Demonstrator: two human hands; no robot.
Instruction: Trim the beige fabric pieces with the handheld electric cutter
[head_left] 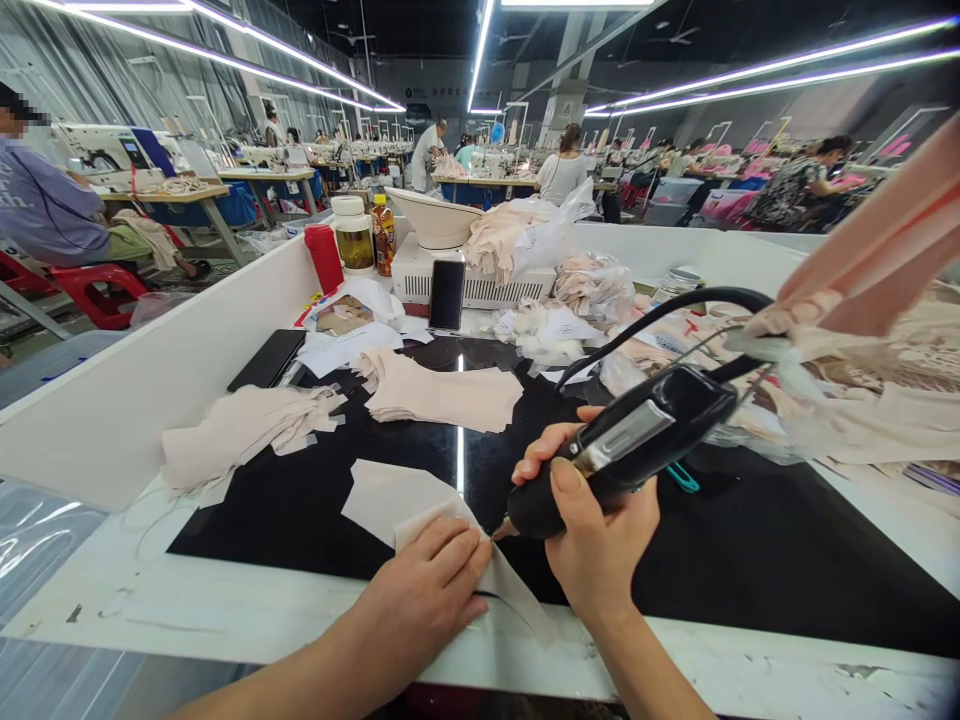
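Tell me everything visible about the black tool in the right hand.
The black tool has a thick, glossy body, seemingly plastic, with a silvery plate along its upper side and a rounded nose. The right hand grips it near the nose. It tilts, nose down to the left, above the black mat. A black cable arcs near its raised rear. Its narrow tip is beside the left hand; contact with the cloth is unclear.

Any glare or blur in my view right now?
Head view: a white light streak glares down the glossy black mat; pink cloth at upper right looks blurred; edges look stretched; the right hand and black handheld tool look fairly sharp.
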